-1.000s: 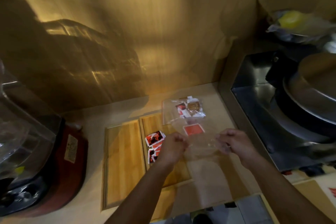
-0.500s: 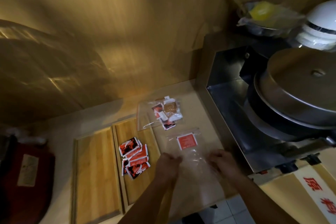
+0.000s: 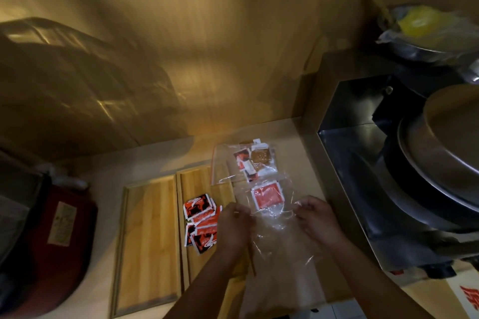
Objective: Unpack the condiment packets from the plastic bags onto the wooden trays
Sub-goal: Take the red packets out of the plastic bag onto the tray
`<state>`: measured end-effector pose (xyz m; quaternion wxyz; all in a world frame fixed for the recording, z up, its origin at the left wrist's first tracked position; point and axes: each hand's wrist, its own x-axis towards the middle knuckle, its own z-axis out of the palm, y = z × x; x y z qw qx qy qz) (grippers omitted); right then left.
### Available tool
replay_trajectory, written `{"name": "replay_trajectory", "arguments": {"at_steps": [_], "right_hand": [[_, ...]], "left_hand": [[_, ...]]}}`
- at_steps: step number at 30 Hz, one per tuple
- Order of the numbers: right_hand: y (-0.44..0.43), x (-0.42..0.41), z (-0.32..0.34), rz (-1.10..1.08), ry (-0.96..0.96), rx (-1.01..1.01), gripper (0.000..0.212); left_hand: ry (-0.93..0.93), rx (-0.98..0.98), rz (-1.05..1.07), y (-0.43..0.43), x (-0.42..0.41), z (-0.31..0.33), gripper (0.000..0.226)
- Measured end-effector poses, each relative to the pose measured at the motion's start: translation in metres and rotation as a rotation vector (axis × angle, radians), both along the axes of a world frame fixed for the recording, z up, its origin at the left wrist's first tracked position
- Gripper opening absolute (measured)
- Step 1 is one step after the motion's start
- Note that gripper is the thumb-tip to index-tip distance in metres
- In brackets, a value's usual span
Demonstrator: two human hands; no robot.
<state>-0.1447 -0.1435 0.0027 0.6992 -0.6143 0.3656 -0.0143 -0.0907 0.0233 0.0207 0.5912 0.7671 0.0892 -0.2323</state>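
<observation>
Both hands — left, right — still grip clear bag; red packet inside, unchanged.

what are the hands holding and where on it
Both hands grip the clear plastic bag: left hand on its left edge, right hand on its right edge.

camera view swung back left, both hands still gripping clear bag
</observation>
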Motion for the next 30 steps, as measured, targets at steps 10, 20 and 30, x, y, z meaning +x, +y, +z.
{"name": "replay_trajectory", "arguments": {"at_steps": [10, 20, 30], "right_hand": [[0.079, 0.049, 0.067, 0.309, 0.002, 0.151, 0.025], [0.111, 0.078, 0.075, 0.249, 0.263, 0.475, 0.039], [0.079, 0.052, 0.080, 0.312, 0.142, 0.257, 0.031]], "left_hand": [[0.131, -0.263, 0.347, 0.093, 0.015, 0.049, 0.023], [0.464, -0.553, 0.490, 0.127, 0.038, 0.059, 0.017], [0.362, -0.344, 0.195, 0.107, 0.031, 0.063, 0.021]]}}
